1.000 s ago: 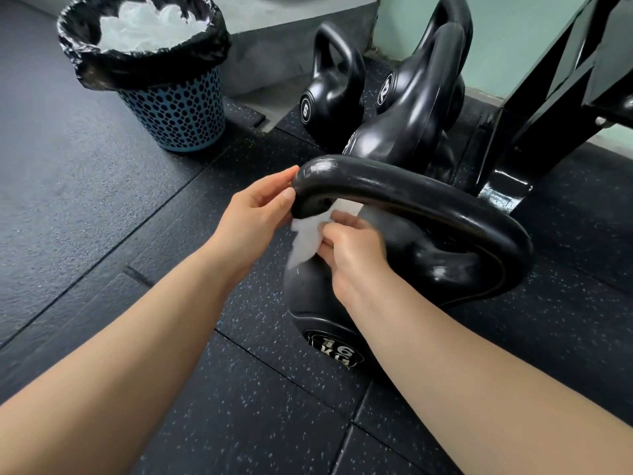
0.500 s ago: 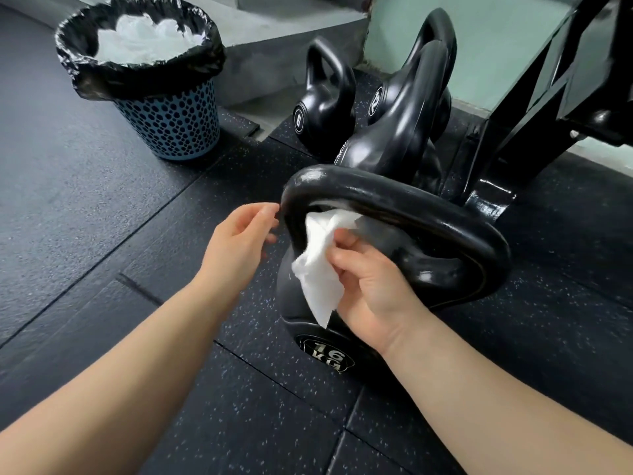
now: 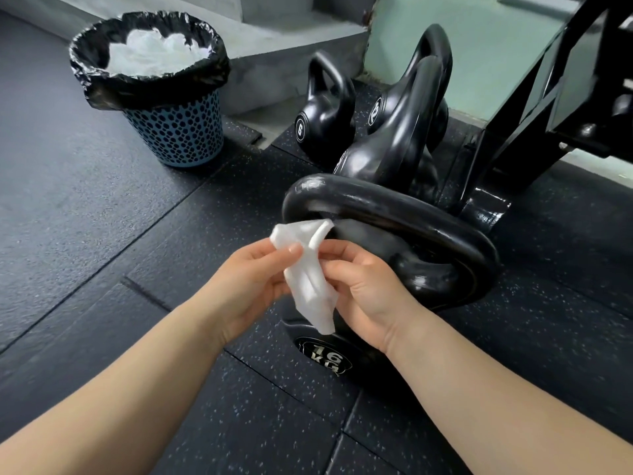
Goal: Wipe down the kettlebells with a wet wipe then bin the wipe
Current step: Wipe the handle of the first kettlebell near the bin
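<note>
So right now both hands are pinching the wet wipe, held up just in front of the 16 kg kettlebell: the left hand has its thumb and fingers closed on the wipe's upper left corner, the right hand is closed on the right edge, and the rest hangs down limp and crumpled between them. Looks to me like a refold to get a fresh face. The kettlebell's handle is a thick glossy black loop whose long axis runs from near left to far right, dead ahead of the hands, so the right hand seems better placed for its far end. Two smaller kettlebells sit behind it, same smooth black finish. The bin, blue perforated plastic with a black liner and heaped white wipes, is off to the far left on the speckled rubber floor, nearer the left hand.
</note>
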`<state>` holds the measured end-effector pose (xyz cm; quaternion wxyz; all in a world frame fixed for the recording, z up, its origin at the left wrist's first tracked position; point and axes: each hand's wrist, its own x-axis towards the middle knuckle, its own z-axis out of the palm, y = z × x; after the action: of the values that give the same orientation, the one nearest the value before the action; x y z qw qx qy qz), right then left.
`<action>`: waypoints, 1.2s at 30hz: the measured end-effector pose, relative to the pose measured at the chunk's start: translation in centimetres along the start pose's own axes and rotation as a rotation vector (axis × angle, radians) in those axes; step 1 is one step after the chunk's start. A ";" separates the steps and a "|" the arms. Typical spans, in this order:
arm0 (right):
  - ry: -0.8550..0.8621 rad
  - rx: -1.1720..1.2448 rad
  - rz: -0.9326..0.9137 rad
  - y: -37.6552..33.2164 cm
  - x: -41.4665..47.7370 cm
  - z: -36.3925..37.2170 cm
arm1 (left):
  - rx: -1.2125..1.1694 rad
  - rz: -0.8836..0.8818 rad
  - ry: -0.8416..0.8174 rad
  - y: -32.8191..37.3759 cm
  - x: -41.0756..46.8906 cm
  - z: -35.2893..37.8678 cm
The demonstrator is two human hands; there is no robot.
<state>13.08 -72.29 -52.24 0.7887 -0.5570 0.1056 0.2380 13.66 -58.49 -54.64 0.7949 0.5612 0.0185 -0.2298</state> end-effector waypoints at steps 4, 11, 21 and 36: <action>0.104 -0.529 -0.215 -0.7 -0.9 -0.7 | 0.173 0.153 0.477 0.6 0.3 -2.1; 0.301 -1.231 -1.148 -3.4 -2.1 -2.3 | 0.743 0.302 0.778 0.9 2.5 -3.2; 0.497 -1.586 -0.493 -6.8 -1.8 -4.0 | 0.537 0.271 0.129 2.0 2.5 -2.3; 0.474 -1.353 -0.396 -7.5 -2.6 -6.5 | 0.746 0.436 0.218 1.1 6.5 -1.1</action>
<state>15.16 -81.01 -47.26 0.2574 -0.9660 0.0010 -0.0221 20.17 -59.43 -55.96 0.5613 0.8214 -0.1007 0.0127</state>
